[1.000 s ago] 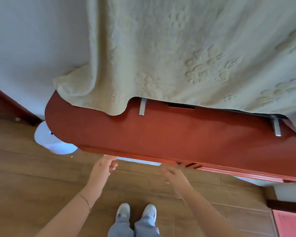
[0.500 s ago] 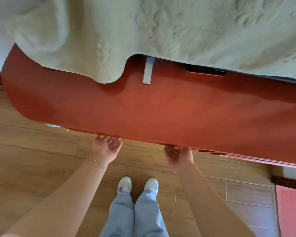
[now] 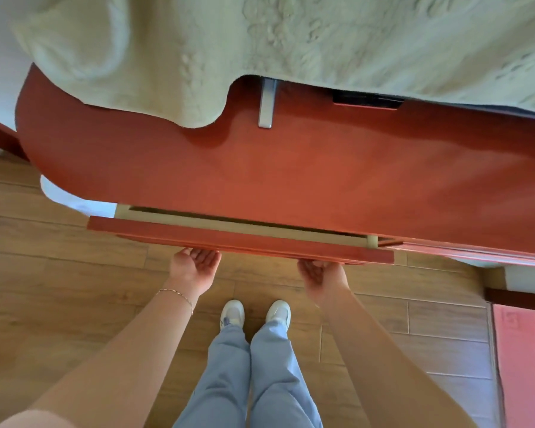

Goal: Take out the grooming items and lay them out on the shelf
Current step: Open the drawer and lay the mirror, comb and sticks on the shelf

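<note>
A red-brown wooden shelf top [image 3: 291,168] stretches across the view. Below its front edge a drawer [image 3: 238,239] with a matching red front stands pulled out a little, showing a pale inner rim and a dark gap. My left hand [image 3: 193,267] is palm up with its fingers hooked under the drawer front, left of centre. My right hand [image 3: 323,274] grips under the front the same way, further right. The drawer's contents are hidden; no grooming items show.
A pale green towel [image 3: 260,50] with embossed paw prints drapes over the back of the shelf top. A metal bracket [image 3: 267,103] sticks out from under it. Wood-look floor lies below, with my feet [image 3: 255,313] and a pink mat [image 3: 525,359] at right.
Both hands reached up to the underside of the shelf's front edge and took hold. The drawer has since slid out toward me, exposing its pale rim.
</note>
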`<state>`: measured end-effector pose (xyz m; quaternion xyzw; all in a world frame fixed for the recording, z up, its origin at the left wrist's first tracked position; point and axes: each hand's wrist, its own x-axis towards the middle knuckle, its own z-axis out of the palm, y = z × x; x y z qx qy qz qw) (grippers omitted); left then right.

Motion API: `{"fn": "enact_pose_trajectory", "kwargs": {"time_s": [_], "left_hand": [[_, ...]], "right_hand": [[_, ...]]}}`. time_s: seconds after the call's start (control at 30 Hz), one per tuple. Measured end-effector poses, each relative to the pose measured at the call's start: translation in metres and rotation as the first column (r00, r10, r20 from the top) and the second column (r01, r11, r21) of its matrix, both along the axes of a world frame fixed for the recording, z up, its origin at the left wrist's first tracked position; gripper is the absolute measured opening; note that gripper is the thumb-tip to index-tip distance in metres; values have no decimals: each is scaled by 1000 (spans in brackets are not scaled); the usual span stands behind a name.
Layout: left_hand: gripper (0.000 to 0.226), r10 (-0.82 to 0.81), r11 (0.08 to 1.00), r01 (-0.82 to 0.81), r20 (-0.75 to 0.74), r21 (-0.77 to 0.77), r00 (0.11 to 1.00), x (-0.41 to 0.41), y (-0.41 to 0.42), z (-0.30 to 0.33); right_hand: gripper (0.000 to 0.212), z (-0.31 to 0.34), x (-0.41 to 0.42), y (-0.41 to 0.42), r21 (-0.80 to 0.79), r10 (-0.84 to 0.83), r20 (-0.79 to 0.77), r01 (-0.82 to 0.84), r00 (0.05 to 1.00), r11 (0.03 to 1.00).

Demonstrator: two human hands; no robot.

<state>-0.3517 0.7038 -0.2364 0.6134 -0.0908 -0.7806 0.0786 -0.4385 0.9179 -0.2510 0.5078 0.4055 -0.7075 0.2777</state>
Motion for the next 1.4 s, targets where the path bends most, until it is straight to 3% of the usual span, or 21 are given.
{"fn": "enact_pose_trajectory", "kwargs": {"time_s": [0.3, 0.47, 0.6, 0.7, 0.8, 1.1, 1.17, 1.2, 1.23, 1.27, 1.3, 1.33, 1.37, 1.4], "left_hand": [[42, -23, 1000, 23, 77, 8, 997, 54, 19, 8], [34, 2, 999, -5, 85, 39, 996, 83, 30, 11], [34, -42, 998, 38, 91, 44, 995, 101, 36, 14], [32, -63, 997, 59, 91, 49, 994, 109, 39, 17], [31, -76, 996, 71, 102, 59, 992, 112, 40, 18], [34, -105, 994, 98, 153, 50, 983, 111, 39, 22], [41, -210, 977, 203, 118, 69, 971, 114, 41, 23], [44, -398, 917, 395, 136, 52, 907, 115, 44, 26], [42, -659, 742, 670, 189, 6, 728, 115, 51, 31], [39, -849, 472, 881, 247, -45, 467, 114, 58, 37], [37, -934, 165, 979, 299, -121, 194, 113, 65, 45], [38, -941, -103, 973, 338, -209, -27, 111, 70, 54], [42, -913, -286, 915, 371, -284, -171, 108, 75, 64], [40, -893, -370, 868, 384, -331, -235, 103, 77, 76]], "right_hand": [[46, 21, 58, 25, 62, 266, -79, -262, 961, 963], [19, 6, 87, 39, -41, 130, -34, -132, 991, 990], [19, 1, 103, 48, -14, 259, -41, -259, 965, 966], [20, 4, 110, 53, 16, 147, 54, -148, 988, 989], [19, 13, 110, 55, -74, 111, 25, -109, 993, 991], [20, 10, 113, 61, -74, 172, 25, -169, 985, 983], [18, 8, 114, 63, -40, 270, 50, -268, 962, 963], [17, 8, 115, 62, 7, 407, 71, -408, 911, 913], [15, 14, 115, 61, 67, 606, 90, -612, 790, 788], [14, 23, 117, 58, 135, 807, 113, -813, 580, 566], [20, 33, 118, 55, 200, 939, 143, -938, 313, 282], [30, 45, 118, 53, 267, 985, 163, -964, 61, 15], [39, 62, 117, 49, 330, 978, 160, -926, -136, -183], [43, 83, 116, 44, 394, 955, 131, -870, -265, -296]]}}
